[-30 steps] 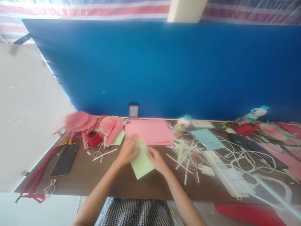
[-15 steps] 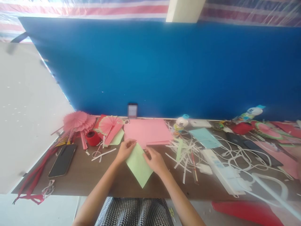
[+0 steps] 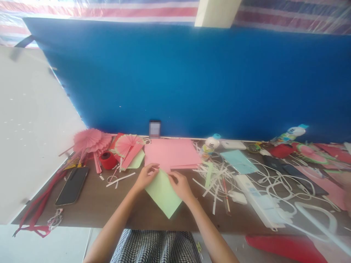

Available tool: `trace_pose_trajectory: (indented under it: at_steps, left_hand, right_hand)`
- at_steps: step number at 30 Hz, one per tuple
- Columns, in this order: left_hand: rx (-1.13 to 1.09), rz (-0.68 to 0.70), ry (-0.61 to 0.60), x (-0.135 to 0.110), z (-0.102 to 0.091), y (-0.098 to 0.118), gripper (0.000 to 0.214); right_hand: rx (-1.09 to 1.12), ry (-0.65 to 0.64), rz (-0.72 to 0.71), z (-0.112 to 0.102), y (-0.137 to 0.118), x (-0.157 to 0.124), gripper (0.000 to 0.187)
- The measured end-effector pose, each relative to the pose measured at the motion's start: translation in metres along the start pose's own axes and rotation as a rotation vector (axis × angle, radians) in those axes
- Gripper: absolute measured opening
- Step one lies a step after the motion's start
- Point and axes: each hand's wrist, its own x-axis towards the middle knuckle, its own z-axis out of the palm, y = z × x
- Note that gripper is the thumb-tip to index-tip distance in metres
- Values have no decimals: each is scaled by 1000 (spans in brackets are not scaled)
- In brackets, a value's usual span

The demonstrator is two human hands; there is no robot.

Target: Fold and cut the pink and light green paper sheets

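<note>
A light green paper sheet (image 3: 163,194) lies on the brown table (image 3: 109,208), turned like a diamond with one corner pointing at me. My left hand (image 3: 146,176) pinches its far left edge near the top corner. My right hand (image 3: 179,186) rests on its right side, fingers curled over the edge. Just beyond both hands lies a stack of pink paper sheets (image 3: 171,153).
Left: pink paper fans (image 3: 93,140), a red tape roll (image 3: 108,160), a black phone (image 3: 71,186). Right: white paper strips (image 3: 216,175), a glue bottle (image 3: 210,144), a power strip (image 3: 259,201) with white cables. A small phone (image 3: 155,128) leans on the blue panel (image 3: 192,80).
The green sheet has been turned from a slanted rectangle to a diamond. My left hand went from lying flat on it to pinching its far edge.
</note>
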Motion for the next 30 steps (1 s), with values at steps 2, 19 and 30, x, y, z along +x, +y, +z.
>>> trace_pose_trajectory:
  at_steps: [2,19,30]
  left_hand:
    - [61,8,-64,1,-1,5,33]
    - [264,29,-109,-2,-3,20,35]
    - [142,-67,25,10,-39,10,38]
  right_hand:
    - [56,-60,37,-5,-3,2,20]
    - [-1,-253,26,-15,-14,14,19]
    - [29,-264,106,-48,-4,1,18]
